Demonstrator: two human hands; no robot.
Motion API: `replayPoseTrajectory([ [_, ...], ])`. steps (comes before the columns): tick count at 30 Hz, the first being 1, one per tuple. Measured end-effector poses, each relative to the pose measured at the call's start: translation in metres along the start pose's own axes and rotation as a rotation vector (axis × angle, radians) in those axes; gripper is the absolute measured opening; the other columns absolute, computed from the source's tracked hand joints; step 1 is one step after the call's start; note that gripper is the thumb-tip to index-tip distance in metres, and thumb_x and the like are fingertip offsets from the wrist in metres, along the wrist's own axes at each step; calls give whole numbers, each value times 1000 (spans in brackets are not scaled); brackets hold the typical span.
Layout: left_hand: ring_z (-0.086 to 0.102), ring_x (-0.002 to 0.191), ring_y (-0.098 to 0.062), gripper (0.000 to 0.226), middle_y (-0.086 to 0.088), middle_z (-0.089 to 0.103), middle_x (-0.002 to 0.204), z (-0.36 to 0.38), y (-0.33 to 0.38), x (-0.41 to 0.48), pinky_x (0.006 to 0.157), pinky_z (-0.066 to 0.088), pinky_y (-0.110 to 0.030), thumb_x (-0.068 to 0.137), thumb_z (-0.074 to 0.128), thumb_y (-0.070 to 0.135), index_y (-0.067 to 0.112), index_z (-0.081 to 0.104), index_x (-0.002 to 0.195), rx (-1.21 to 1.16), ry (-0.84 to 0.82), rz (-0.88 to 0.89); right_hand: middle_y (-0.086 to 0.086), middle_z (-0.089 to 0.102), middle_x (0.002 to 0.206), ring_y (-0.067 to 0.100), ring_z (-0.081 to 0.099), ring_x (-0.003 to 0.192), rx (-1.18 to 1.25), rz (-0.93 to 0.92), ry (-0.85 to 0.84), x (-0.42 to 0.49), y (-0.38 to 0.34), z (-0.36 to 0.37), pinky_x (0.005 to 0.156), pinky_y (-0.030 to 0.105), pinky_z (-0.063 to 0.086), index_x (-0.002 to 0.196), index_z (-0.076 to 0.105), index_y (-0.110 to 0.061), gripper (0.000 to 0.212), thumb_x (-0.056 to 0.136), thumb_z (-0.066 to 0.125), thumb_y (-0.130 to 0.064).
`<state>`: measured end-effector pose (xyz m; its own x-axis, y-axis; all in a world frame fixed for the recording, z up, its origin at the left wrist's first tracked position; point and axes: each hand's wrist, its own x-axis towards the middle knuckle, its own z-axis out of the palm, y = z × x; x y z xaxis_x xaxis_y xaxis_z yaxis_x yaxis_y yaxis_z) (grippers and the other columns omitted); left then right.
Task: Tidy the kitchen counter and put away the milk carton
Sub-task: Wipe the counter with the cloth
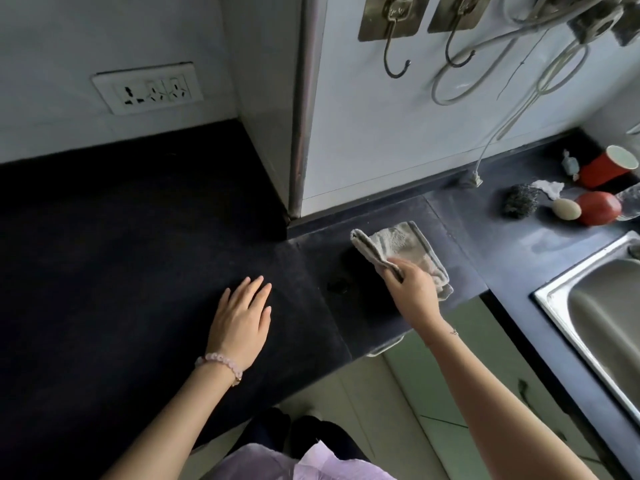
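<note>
Head view: everything below is seen from above, looking down at the hands.
Counter: a dark worktop is seen running along the wall and turning right, towards the sink.
Left hand: laid palm-down on the counter, with the fingers straight and close together; nothing is held. A pink bead bracelet is worn at the wrist.
Right hand: its fingers are curled round a bunched fold of the cloth, which is gripped.
Cloth: a grey towel is spread on the counter just below the wall corner, well right of the left hand.
Sink: a steel basin is set into the counter at the right edge.
Beyond the sink: a steel scrubber, a pale oval object, a red rounded object and a red cup are grouped close together by the wall.
Wall: a socket plate is mounted at left; metal hooks and a looped cord hang at right.
</note>
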<state>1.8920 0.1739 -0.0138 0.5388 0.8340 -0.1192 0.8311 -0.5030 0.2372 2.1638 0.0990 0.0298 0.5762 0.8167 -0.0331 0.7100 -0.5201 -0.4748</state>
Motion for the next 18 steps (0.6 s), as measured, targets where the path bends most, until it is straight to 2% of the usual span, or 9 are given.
replayPoseTrajectory([
  [2, 45, 131, -25, 56, -4, 51, 138, 1, -5, -9, 106, 37, -47, 87, 20, 35, 14, 52, 128, 3, -2, -9, 5, 71, 107, 24, 62, 103, 118, 20, -102, -8, -11, 11, 77, 26, 39, 109, 67, -16, 25, 92, 51, -25],
  [5, 46, 130, -24, 55, -3, 51, 139, 3, -16, -19, 105, 38, -47, 87, 21, 35, 15, 52, 128, 28, -12, -28, 2, 62, 127, 24, 54, 119, 172, 35, -198, -13, -25, 22, 92, 27, 38, 128, 55, -23, 35, 95, 44, -32],
  [8, 44, 131, -24, 55, -2, 48, 141, 3, -25, -23, 107, 36, -47, 87, 21, 35, 16, 49, 130, 16, 0, -38, 6, 40, 148, 27, 37, 135, 149, 54, -336, -12, -40, 22, 106, 31, 28, 137, 45, -17, 43, 99, 34, -34],
  [11, 45, 131, -24, 54, -1, 49, 140, 4, -27, -24, 106, 36, -47, 87, 23, 36, 16, 50, 130, 10, 20, -24, 7, 21, 156, 25, 20, 144, 131, 42, -444, -17, -43, 19, 114, 30, 15, 143, 35, -15, 47, 100, 29, -33],
  [15, 42, 133, -24, 54, -1, 47, 142, 7, -30, -26, 108, 33, -47, 88, 25, 36, 17, 48, 132, -24, 24, -7, 4, 22, 156, 19, 20, 144, 145, 24, -476, -38, -33, 20, 118, 30, 12, 143, 36, -15, 47, 100, 31, -33],
  [18, 38, 135, -23, 48, -1, 43, 145, 8, -34, -26, 111, 30, -46, 89, 34, 32, 16, 47, 133, -72, 40, 21, 2, 29, 154, 18, 25, 142, 123, 80, -461, -39, -24, 18, 118, 30, 15, 143, 37, -15, 50, 99, 31, -38],
])
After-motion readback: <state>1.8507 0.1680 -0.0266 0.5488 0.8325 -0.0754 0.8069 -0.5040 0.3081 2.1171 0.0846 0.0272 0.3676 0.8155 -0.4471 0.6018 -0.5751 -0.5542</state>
